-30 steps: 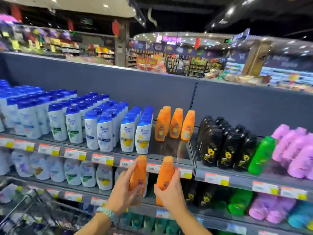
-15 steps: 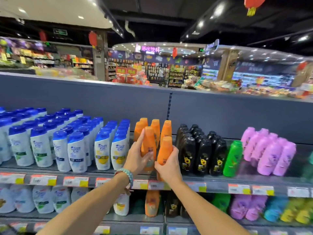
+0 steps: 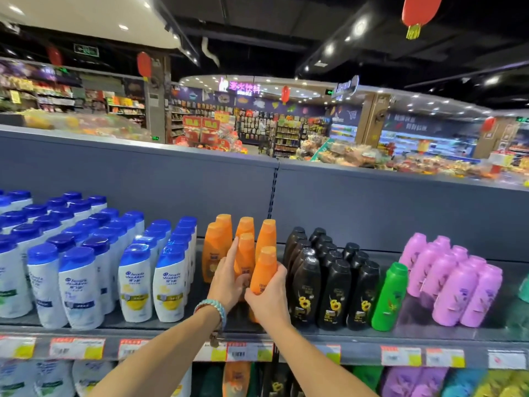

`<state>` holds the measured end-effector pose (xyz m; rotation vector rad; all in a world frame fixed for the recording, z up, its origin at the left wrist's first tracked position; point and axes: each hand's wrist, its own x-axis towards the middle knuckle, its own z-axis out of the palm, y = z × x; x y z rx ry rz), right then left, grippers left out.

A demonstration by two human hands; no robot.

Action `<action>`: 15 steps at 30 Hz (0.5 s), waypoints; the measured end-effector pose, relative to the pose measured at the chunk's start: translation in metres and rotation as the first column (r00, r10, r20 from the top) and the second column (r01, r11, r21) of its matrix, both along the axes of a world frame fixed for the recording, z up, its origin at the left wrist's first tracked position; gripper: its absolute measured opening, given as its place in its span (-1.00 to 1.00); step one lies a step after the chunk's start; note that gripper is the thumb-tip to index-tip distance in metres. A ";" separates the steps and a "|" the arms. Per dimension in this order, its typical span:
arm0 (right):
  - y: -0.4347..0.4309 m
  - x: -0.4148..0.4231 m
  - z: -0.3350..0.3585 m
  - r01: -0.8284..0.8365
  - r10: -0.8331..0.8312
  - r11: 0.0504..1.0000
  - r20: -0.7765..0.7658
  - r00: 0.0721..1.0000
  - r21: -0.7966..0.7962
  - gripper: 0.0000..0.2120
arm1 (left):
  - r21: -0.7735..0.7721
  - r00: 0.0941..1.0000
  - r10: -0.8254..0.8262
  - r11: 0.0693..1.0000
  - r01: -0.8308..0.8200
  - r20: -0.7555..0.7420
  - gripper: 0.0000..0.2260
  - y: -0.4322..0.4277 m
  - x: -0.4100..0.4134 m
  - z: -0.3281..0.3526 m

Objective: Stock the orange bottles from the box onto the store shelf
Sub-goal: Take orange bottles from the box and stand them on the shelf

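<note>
head & shoulders bottles (image 3: 169, 285), each hand (image 3: 227, 277) (image 3: 269, 296) gripping an orange bottle (image 3: 264, 270)

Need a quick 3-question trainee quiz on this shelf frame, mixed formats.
1. True or false: the left hand and right hand each hold an orange bottle.
2. The single green bottle stands between which two groups? A) white-and-blue and orange B) black bottles and pink bottles C) orange and black
3. Fill in: the white bottles left of the orange ones have ____ caps.

Key: 1 true; 2 B; 3 blue
</note>
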<state>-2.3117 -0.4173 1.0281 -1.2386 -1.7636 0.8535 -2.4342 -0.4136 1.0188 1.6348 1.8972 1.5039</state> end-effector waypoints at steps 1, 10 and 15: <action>0.002 -0.001 0.000 0.005 -0.005 1.000 -0.001 1.000 0.005 -0.21 | 0.001 1.000 -0.002 1.000 0.002 0.007 -0.16 0.003 0.000 0.000; 0.017 -0.008 -0.002 0.054 -0.054 0.997 -0.015 0.998 0.048 -0.23 | -0.030 1.000 0.029 0.999 -0.030 -0.004 -0.21 0.013 0.001 -0.002; 0.020 -0.007 0.002 0.038 -0.038 0.998 -0.022 0.999 0.047 -0.21 | -0.030 0.980 0.150 0.987 -0.155 -0.131 -0.18 0.008 0.007 -0.001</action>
